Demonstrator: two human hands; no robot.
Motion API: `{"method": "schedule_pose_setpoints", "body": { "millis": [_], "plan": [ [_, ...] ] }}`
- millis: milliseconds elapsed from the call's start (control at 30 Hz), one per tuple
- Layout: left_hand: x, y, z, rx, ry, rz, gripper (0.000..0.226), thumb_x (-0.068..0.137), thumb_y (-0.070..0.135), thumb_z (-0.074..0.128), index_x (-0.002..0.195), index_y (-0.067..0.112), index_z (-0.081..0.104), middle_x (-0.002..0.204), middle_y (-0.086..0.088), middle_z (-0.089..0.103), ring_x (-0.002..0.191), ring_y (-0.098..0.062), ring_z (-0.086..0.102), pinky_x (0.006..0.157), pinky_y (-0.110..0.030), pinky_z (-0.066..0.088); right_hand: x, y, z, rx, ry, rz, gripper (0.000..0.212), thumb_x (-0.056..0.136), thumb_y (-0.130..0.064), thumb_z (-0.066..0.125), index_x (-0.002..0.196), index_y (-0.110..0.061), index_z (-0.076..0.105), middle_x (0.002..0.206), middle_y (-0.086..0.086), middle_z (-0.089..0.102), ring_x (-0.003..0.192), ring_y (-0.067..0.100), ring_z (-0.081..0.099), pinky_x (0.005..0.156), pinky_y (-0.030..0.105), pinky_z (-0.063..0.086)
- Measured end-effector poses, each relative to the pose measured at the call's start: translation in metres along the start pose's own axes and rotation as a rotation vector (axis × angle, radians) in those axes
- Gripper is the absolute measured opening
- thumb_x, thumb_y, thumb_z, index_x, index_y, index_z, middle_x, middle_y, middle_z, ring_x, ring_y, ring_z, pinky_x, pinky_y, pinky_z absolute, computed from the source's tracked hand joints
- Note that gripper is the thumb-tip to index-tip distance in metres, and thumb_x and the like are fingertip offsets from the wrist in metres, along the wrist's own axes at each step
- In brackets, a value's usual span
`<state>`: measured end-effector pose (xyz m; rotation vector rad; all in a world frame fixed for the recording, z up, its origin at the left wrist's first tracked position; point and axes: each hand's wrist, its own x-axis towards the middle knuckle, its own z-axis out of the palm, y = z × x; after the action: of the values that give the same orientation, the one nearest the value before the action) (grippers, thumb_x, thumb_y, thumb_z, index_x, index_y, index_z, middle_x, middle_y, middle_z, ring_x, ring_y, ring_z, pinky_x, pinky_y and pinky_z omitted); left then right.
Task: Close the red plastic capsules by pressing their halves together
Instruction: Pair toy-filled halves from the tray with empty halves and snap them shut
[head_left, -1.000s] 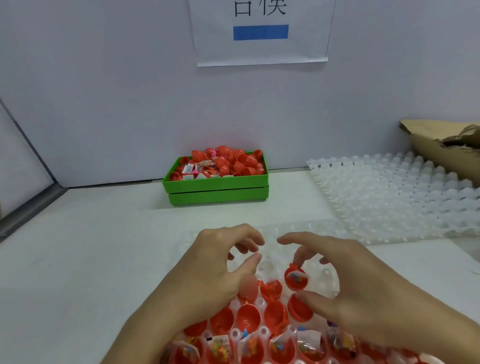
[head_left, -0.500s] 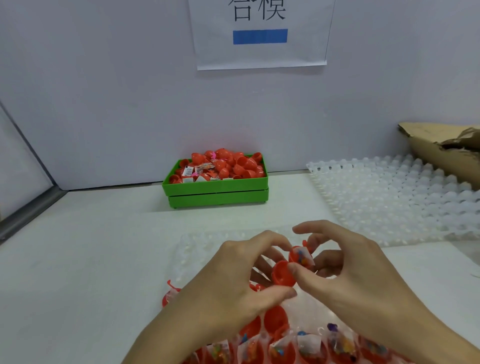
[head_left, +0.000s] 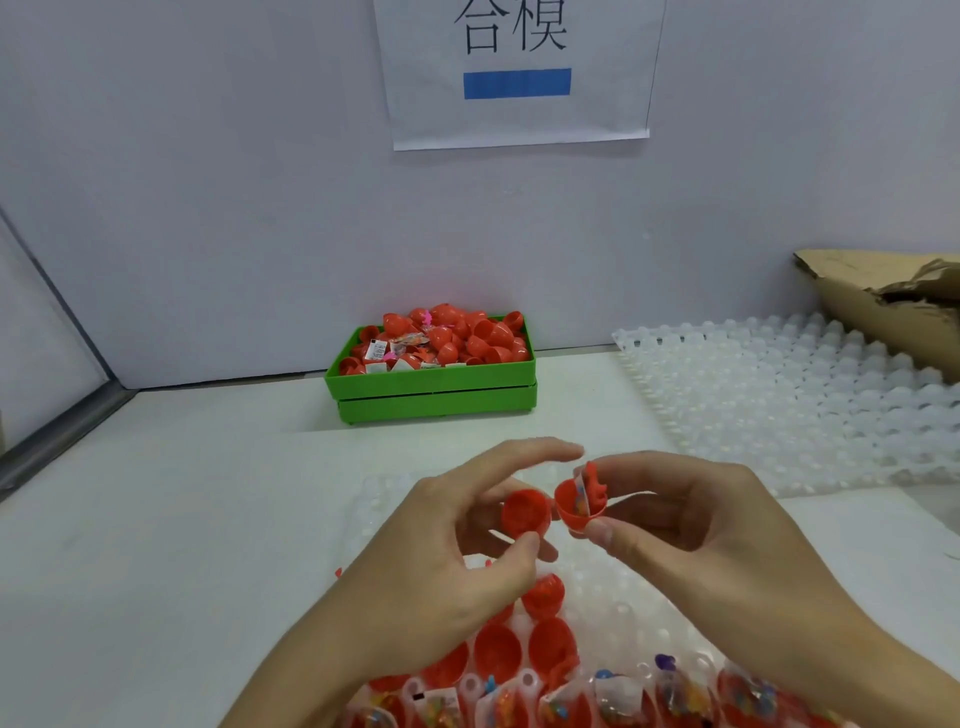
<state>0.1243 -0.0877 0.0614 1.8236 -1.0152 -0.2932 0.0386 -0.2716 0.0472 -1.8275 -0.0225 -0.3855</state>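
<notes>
Left hand: the left hand (head_left: 447, 540) is raised above the near tray, palm turned inward; thumb and middle fingers pinch an empty red half (head_left: 524, 513), while the forefinger stretches out straight over it.
Right hand: the right hand (head_left: 691, 525) mirrors it, thumb below and fingers above, pinching the filled red half (head_left: 577, 506), from which a small packet and a red toy stick up.
Halves: the two lie just beside each other between the fingertips, rims nearly touching but not yet joined.
Below the grip: a clear dimpled tray (head_left: 613, 587) carries open red shells (head_left: 497, 649) and, nearer the person, shells with packets (head_left: 608, 696).
Beyond the grip: a green bin (head_left: 436, 389) heaped with red capsules stands by the wall.
Right of the grip: a second clear tray (head_left: 779, 400) and a torn cardboard box (head_left: 893, 306).
</notes>
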Motion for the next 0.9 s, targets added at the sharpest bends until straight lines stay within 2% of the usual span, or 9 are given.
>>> {"method": "schedule_pose_setpoints", "body": {
  "millis": [133,267,367,433,567,700,800,900],
  "plan": [
    [-0.0001,0.0017,-0.0014,0.057,-0.045,0.013,0.059,0.095,0.002,0.055,0.126,0.053,0.059,0.102,0.011,0.072,0.092,-0.008,0.072,0.081,-0.012,0.053,-0.0021,0.0006,0.0003,-0.006,0.016,-0.056,0.046,0.082,-0.005,0.075,0.107,-0.043,0.068,0.096,-0.001,0.075,0.086,0.019,0.074,0.080,0.023,0.057],
    [-0.0010,0.0021,-0.0031,0.047,-0.010,0.022,0.050,0.094,0.004,0.055,0.118,0.047,0.064,0.099,0.013,0.072,0.092,-0.007,0.072,0.078,-0.012,0.053,-0.0023,0.0004,0.0017,0.025,0.027,-0.073,0.036,0.081,-0.009,0.075,0.103,-0.037,0.070,0.093,0.002,0.074,0.083,0.021,0.075,0.077,0.022,0.057],
    [-0.0006,0.0018,-0.0026,0.040,-0.008,0.026,0.046,0.094,0.006,0.056,0.115,0.046,0.062,0.101,0.011,0.072,0.092,-0.009,0.073,0.079,-0.013,0.054,-0.0024,-0.0008,0.0022,0.048,0.037,-0.084,0.030,0.077,-0.019,0.075,0.099,-0.038,0.069,0.091,0.002,0.075,0.083,0.020,0.075,0.077,0.021,0.057],
    [-0.0007,0.0019,-0.0027,0.037,-0.010,0.025,0.044,0.094,0.007,0.056,0.115,0.046,0.061,0.100,0.011,0.072,0.092,-0.009,0.073,0.079,-0.013,0.054,-0.0026,-0.0015,0.0021,0.042,0.040,-0.085,0.030,0.075,-0.023,0.075,0.099,-0.039,0.069,0.092,0.002,0.075,0.083,0.020,0.075,0.079,0.022,0.057],
    [-0.0013,0.0029,-0.0037,0.028,-0.016,0.023,0.044,0.094,0.009,0.056,0.115,0.047,0.061,0.099,0.011,0.072,0.091,-0.009,0.073,0.077,-0.013,0.054,-0.0030,-0.0023,0.0016,0.009,0.041,-0.095,0.036,0.079,-0.010,0.076,0.100,-0.039,0.070,0.092,0.002,0.075,0.083,0.020,0.075,0.079,0.027,0.059],
    [-0.0012,0.0030,-0.0033,0.023,-0.028,0.025,0.053,0.095,0.010,0.057,0.124,0.054,0.052,0.098,0.008,0.072,0.091,-0.011,0.072,0.076,-0.013,0.053,-0.0031,-0.0042,0.0013,0.010,0.028,-0.105,0.035,0.079,-0.019,0.074,0.104,-0.042,0.069,0.093,-0.002,0.076,0.086,0.018,0.075,0.081,0.029,0.058],
    [-0.0024,0.0023,-0.0027,-0.014,-0.033,0.019,0.044,0.095,0.012,0.057,0.120,0.047,0.046,0.096,0.003,0.071,0.088,-0.017,0.073,0.074,-0.014,0.052,-0.0027,-0.0041,0.0009,0.024,0.031,-0.105,0.034,0.075,-0.024,0.073,0.105,-0.041,0.069,0.092,-0.002,0.077,0.087,0.017,0.074,0.081,0.028,0.058],
    [-0.0022,0.0015,-0.0034,0.021,-0.043,0.029,0.039,0.096,0.011,0.055,0.116,0.045,0.053,0.098,0.006,0.070,0.089,-0.017,0.073,0.074,-0.013,0.052,-0.0028,-0.0034,0.0007,0.010,0.034,-0.112,0.035,0.077,-0.022,0.073,0.105,-0.042,0.069,0.092,-0.002,0.076,0.086,0.017,0.074,0.079,0.030,0.058]
  ]
}}
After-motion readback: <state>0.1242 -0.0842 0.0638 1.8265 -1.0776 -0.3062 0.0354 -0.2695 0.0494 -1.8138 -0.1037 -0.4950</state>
